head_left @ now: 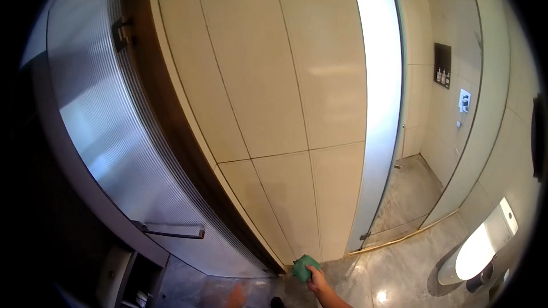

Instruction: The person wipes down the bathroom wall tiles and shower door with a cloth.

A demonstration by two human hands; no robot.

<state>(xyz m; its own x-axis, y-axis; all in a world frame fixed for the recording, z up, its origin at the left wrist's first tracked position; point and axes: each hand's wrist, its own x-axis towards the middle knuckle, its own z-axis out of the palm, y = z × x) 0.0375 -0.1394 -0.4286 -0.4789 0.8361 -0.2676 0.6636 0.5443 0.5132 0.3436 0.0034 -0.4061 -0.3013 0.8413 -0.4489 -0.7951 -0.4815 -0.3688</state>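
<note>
At the bottom middle, one hand, which looks like my right hand (315,279), is closed around a green cloth (305,268). The cloth is bunched up, near the foot of the beige tiled wall (262,97) and above the grey floor. My left hand does not show. A dark shoe tip (277,302) appears at the lower edge.
A ribbed glass door (108,120) with a dark handle (174,232) stands at the left, above an open cabinet (128,276). To the right are a glass shower enclosure (434,137), a white toilet (474,251) and a dark bin (480,278).
</note>
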